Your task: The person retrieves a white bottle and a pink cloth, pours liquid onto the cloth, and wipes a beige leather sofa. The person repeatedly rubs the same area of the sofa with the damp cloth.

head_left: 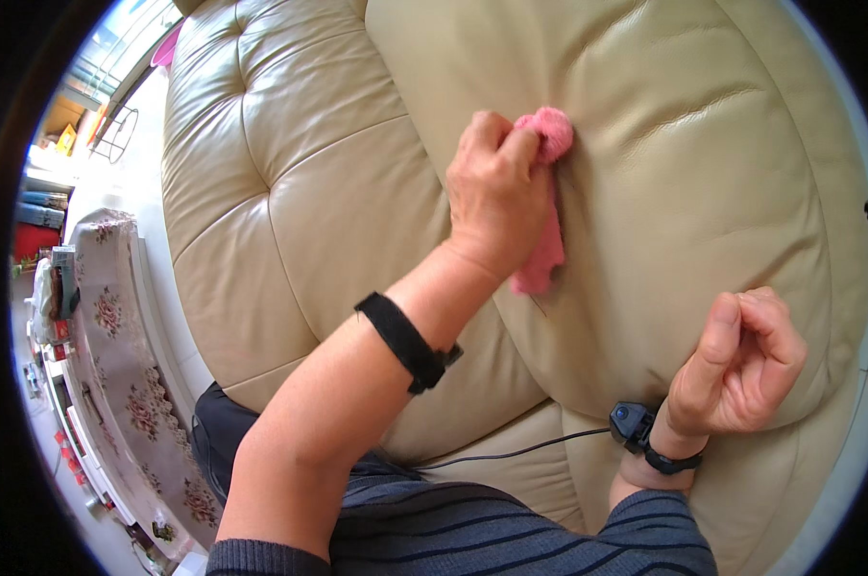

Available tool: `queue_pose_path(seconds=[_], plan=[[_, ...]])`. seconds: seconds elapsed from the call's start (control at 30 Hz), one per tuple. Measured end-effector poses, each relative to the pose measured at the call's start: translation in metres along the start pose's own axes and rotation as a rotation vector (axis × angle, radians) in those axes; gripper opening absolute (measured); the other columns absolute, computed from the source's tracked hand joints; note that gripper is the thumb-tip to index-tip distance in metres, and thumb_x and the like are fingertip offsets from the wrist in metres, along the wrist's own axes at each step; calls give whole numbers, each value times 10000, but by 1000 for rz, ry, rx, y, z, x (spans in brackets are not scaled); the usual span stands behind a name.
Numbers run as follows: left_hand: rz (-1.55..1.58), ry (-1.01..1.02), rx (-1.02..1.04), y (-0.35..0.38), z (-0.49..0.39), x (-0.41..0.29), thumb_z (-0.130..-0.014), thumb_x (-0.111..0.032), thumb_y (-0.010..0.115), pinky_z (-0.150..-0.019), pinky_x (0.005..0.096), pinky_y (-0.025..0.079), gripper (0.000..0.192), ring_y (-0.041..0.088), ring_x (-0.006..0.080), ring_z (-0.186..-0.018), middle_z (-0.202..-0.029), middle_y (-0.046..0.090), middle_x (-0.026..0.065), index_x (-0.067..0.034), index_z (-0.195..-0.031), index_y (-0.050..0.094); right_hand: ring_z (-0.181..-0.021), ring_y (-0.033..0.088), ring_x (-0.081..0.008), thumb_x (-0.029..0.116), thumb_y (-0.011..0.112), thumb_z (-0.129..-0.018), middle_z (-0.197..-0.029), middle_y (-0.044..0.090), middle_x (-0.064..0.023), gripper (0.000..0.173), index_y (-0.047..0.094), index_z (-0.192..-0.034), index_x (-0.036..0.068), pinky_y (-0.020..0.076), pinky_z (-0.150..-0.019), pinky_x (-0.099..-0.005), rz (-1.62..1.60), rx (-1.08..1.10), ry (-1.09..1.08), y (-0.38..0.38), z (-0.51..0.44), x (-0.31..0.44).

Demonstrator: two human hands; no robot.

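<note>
My left hand [502, 176] grips a fuzzy pink cloth [551, 134] against the beige leather back cushion [693, 209] of a sofa. One end of the cloth bunches out past my fingers, while the rest hangs below the palm. Part of it is hidden behind the hand. To the right, my right hand [744, 367] is curled with thumb and fingers together in front of the same cushion, and I see nothing in it. A black strap [405, 342] circles my left forearm. On my right wrist sits a small black camera [630, 423] with a cable.
The tufted seat cushion [340, 165] stretches along the left of the backrest. Beyond it stands a low table under a floral tablecloth [106, 309], with several items along its far side. A black cable [513, 454] runs from the wrist camera across my front.
</note>
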State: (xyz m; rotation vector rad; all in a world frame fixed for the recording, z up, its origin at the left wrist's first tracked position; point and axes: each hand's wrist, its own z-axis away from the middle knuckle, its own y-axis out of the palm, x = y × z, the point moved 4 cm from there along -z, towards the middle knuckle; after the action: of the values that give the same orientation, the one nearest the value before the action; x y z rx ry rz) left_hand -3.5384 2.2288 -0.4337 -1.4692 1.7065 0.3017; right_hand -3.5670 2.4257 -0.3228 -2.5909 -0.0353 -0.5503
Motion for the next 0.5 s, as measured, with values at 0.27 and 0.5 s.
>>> queue_pose_path(seconds=[0.27,0.5], plan=[[108,101,159,-5,42,-27,-663,31,687,-640,399,502,143,590,327,-746,-876,571,132,-27,-766,606,-628,423,-141,-127,648,-831,-848,561,-72,282,536,-1051,8,349,-563,-259,21,12,6,-4,0,-3],[10,35,45,0,1,-2,-693,27,666,-630,406,488,113,583,338,-730,-829,555,146,-19,-747,578,-625,421,-139,-119,653,-830,-827,555,-61,281,538,-1050,11,347,-574,-266,-3,13,15,-2,0,1]])
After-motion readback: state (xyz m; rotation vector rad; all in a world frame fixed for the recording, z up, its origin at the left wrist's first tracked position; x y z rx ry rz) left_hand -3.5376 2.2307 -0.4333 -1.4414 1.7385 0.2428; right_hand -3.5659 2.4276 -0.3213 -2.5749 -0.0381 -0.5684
